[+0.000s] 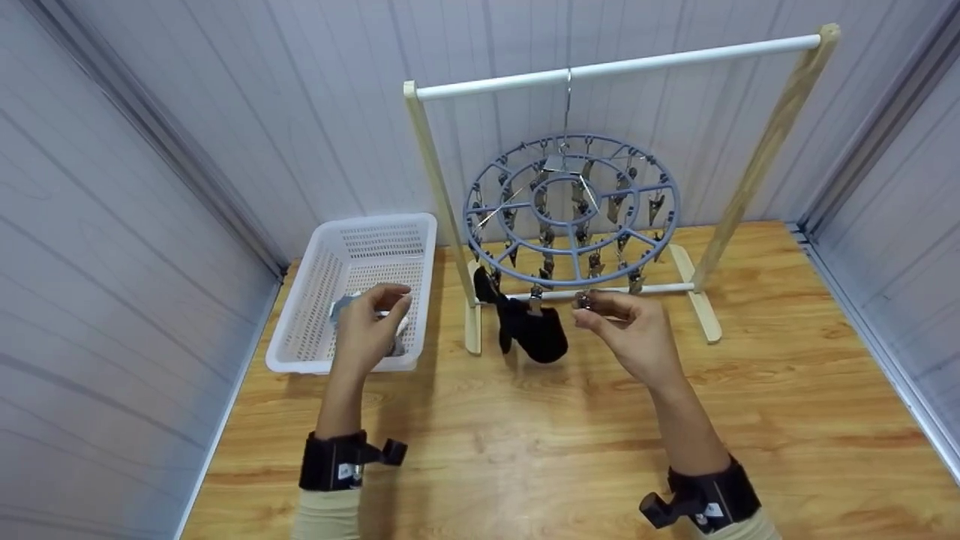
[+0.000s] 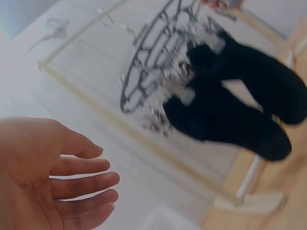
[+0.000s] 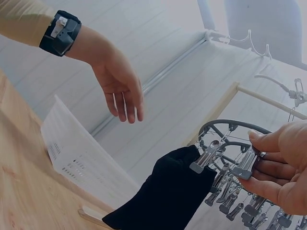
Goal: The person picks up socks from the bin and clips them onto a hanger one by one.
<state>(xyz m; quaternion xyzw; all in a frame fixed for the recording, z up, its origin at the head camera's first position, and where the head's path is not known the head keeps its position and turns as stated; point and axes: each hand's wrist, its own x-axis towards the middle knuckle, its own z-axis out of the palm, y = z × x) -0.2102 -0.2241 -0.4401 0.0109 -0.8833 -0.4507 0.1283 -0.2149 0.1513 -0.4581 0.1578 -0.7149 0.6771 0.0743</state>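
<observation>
Your right hand (image 1: 639, 336) pinches metal clip (image 3: 245, 163); left hand (image 1: 364, 330) relaxed, empty; likely readying clip, next calls for item from plastic basket (image 1: 306, 366)

Cannot tell kind of items (image 1: 341, 306) in white basket (image 1: 279, 358) at left: partly hidden behind left hand (image 1: 365, 330). Cannot read label (image 1: 346, 472) on left wrist strap (image 1: 317, 461): too small. In left wrist view, cannot count metal clips (image 2: 178, 90): blurred. In right wrist view, lose part of black sock (image 3: 165, 191) to bottom edge, part of right hand (image 3: 290, 153) to right edge.
</observation>
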